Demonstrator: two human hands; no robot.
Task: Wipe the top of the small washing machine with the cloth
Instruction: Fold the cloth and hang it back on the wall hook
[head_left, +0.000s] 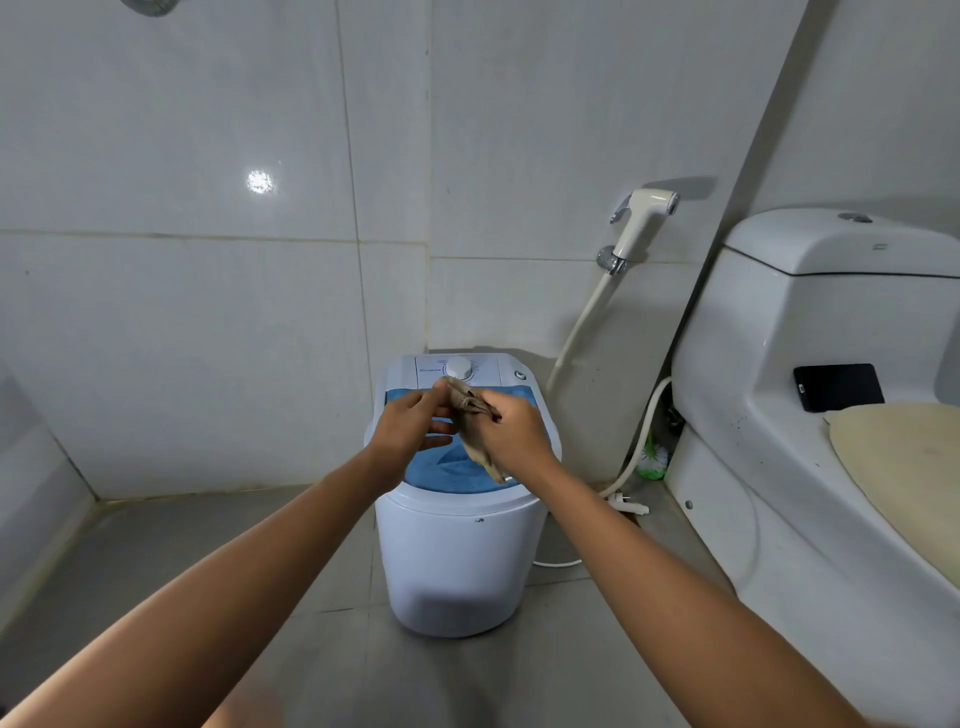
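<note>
1. Small white plastic washing machine w/ blue translucent lid (457, 545) is seen on the floor, just below both hands.
2. Crumpled beige cloth (470, 421) is gripped by right hand (511, 436); its upper end is pinched by left hand (410, 423), above the lid.
3. Risk: round white dial (459, 368) at the back could be turned if the cloth snags it.

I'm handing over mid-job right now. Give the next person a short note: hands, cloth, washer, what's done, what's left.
Left hand: pinches the upper end of the cloth.
Right hand: grips the cloth's middle; the lower end hangs over the blue lid.
Small washing machine: on the floor in the corner, lid closed, beside the toilet.
Done: cloth in hand, bunched above the top.
Left: no wiping evident yet; lid and control panel to wipe.
</note>
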